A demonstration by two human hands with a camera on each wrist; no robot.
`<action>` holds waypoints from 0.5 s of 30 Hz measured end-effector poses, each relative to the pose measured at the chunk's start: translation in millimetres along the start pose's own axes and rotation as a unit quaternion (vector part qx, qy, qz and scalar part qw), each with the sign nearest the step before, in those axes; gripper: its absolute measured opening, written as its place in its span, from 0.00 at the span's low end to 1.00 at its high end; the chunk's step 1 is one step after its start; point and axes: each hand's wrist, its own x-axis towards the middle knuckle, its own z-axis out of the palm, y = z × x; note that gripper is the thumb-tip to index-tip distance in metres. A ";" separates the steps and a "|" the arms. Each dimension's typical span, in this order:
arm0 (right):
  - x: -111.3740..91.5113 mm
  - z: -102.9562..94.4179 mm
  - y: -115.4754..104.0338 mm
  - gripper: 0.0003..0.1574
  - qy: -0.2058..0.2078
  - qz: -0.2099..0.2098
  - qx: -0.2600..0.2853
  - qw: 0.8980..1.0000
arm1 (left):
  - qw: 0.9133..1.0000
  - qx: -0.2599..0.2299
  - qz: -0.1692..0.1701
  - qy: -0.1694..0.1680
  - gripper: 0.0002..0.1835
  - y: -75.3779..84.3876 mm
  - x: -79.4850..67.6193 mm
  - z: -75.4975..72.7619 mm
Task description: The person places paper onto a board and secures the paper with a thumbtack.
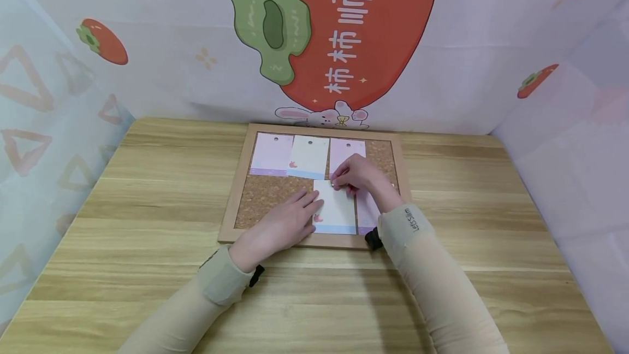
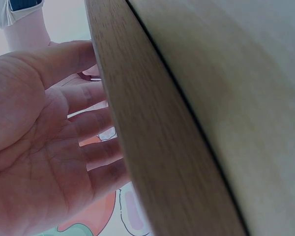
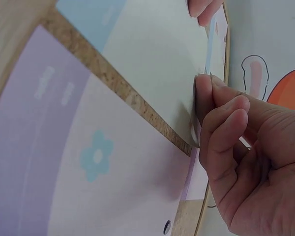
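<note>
A wood-framed cork board (image 1: 265, 195) lies on the table. On its lower half is a white note card (image 1: 336, 209) with a blue bottom strip. My left hand (image 1: 285, 220) rests at the card's left edge, fingers extended onto it. At the card's top edge my right hand (image 1: 356, 173) pinches a small, silvery thumbtack (image 1: 332, 184), mostly covered by the fingers. In the right wrist view the card's top edge bends up by those fingertips. Beside it a lilac card (image 3: 123, 157) bears a dark round tack (image 3: 167, 227). The left wrist view shows the palm beside the wooden frame (image 2: 132, 118).
Along the board's upper row a lilac card (image 1: 271, 157), a white card (image 1: 309, 160) and another lilac card (image 1: 348, 152) are each tacked at the top. The wooden table (image 1: 147, 234) surrounds the board. A printed backdrop (image 1: 187, 86) stands close behind it.
</note>
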 end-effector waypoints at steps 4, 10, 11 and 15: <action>0.4 -0.1 -2.3 0.06 0.004 0.007 -0.012 1.000 | 1.000 0.000 -0.002 0.002 0.30 0.0 -0.2 0.0; 0.3 -0.4 -4.5 0.06 0.005 0.010 -0.018 1.000 | 1.000 0.001 0.005 0.011 0.30 -0.6 1.0 0.8; 0.2 -0.4 -4.8 0.06 0.005 0.009 -0.019 1.000 | 1.000 0.001 0.006 0.013 0.29 -0.8 1.0 1.0; -0.4 -0.6 -6.9 0.06 0.003 0.010 -0.022 1.000 | 1.000 0.001 0.008 0.014 0.29 -1.2 1.1 1.1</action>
